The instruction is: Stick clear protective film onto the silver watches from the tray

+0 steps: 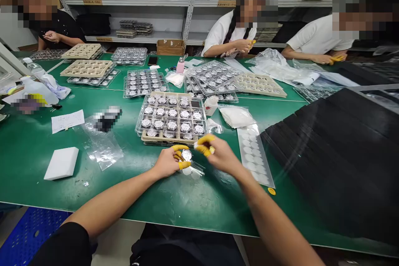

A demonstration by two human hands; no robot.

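Observation:
My left hand (pixel 168 161) wears yellow finger cots and pinches a small round silver part (pixel 186 155) just above the green table (pixel 37 133). My right hand (pixel 218 154), also in yellow cots, is closed in a pinch right beside the part; what its fingertips hold is too small to make out. A clear film or small bag (pixel 196 170) lies under the hands. Directly behind them sits a clear tray (pixel 172 118) filled with several round silver parts, stacked on a beige tray.
A strip of white round stickers (pixel 254 153) lies right of my hands, beside stacked black sheets (pixel 336 149). A white foam block (pixel 61 163), clear bags and paper lie left. More trays fill the table's far side, where three other people work.

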